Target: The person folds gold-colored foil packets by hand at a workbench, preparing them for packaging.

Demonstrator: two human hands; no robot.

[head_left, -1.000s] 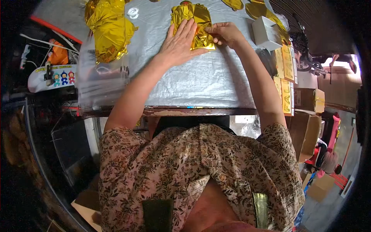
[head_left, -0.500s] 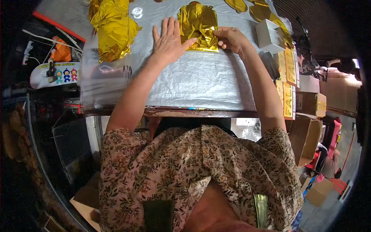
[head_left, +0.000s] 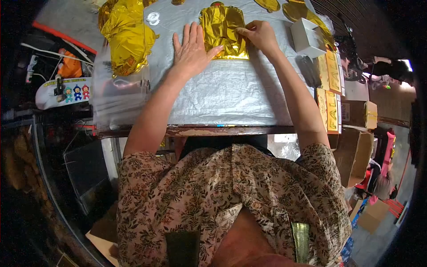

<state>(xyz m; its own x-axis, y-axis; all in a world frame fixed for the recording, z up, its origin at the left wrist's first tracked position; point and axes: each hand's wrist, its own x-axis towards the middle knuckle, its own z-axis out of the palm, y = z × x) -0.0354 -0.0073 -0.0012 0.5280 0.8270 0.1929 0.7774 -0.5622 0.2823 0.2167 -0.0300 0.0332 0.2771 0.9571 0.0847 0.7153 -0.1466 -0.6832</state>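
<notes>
A shiny gold foil piece (head_left: 223, 27) lies on the silver-covered table (head_left: 222, 93), its lower edge fairly straight and its surface creased. Spread flat along the foil's left side is my left hand (head_left: 192, 52), its thumb resting on the foil's lower left part. My right hand (head_left: 261, 38) is at the right edge of the foil, with thumb and forefinger pinched together on it. The other fingers of that hand are curled.
A crumpled gold foil heap (head_left: 129, 44) lies at the left, near a small white coil (head_left: 153, 18). At the right are a white open box (head_left: 308, 38), more gold foil (head_left: 302, 13) and gold-lettered boxes (head_left: 328, 109). Cardboard boxes (head_left: 353, 155) stand beyond the table's right side.
My right hand has moved up along the foil's right side and slightly inward, still pinching. The foil's lower part lies flatter. My left hand stays beside it, and the view has shifted slightly.
</notes>
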